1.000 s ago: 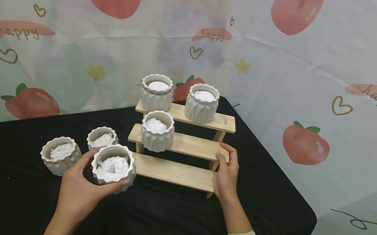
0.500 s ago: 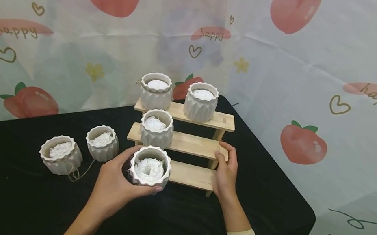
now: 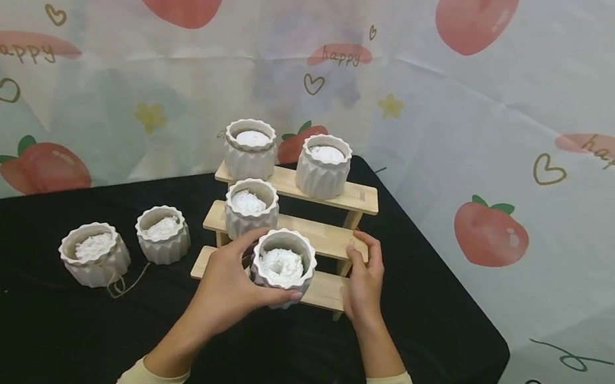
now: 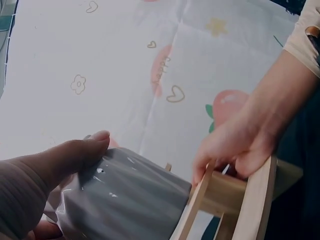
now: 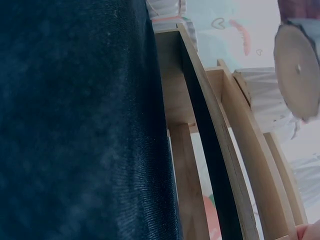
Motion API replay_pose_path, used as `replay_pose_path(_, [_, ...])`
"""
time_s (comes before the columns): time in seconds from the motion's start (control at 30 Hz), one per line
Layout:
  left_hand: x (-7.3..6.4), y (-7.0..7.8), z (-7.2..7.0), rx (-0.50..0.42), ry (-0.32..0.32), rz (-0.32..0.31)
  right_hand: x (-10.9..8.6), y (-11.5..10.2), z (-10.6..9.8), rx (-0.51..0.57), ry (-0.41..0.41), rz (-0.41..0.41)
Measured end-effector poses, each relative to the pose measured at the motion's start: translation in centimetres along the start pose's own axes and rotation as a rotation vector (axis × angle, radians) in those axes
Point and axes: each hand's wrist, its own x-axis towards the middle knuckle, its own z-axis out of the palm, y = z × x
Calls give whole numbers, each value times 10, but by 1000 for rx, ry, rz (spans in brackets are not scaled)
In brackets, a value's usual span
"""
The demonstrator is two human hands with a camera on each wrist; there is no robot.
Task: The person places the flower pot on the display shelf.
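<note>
My left hand [image 3: 229, 288] grips a white fluted pot [image 3: 286, 266] filled with white crumbly material, thumb along the near side. In the head view the pot overlaps the lower steps of a three-step wooden stand [image 3: 327, 239]. The right wrist view shows the pot's round underside [image 5: 296, 70] with a small hole, raised off the steps. My right hand [image 3: 364, 277] holds the stand's right end, its fingers at the middle step; the left wrist view shows this hand [image 4: 240, 142] around the wood too. Another pot [image 3: 251, 217] stands on the middle step.
Two similar pots, one [image 3: 250, 154] left and one [image 3: 325, 172] right, occupy the top step. Further left on the black-covered table [image 3: 38, 362] are two more pots [image 3: 95, 262] [image 3: 164, 241], with a loose string [image 3: 122, 288] between them. A printed cloth [image 3: 425, 133] hangs behind.
My left hand has carried its pot rightward, from beside the two table pots to over the stand's lower steps. The right hand has kept its hold on the stand's end.
</note>
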Motion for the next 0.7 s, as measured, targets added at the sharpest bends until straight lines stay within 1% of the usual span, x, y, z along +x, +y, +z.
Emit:
replay_pose_path(0.1, [6,0,9,-15,-8,3,0,0,1,10,10,3])
replay_pose_path(0.3, [17,-2,26,-43,-30,-14,1,-1,2,44,11,1])
replay_pose_path(0.4, [22,-2,34,-51,-23,-27,1,-2,2,54,7,-2])
replay_pose_path(0.57, [29,-2,42,-86,-17,-49,-1,-4,2,58,-5,1])
replay_pose_path(0.7, [34,-1,47,-96,-17,-51,-1,-4,2,68,-14,-3])
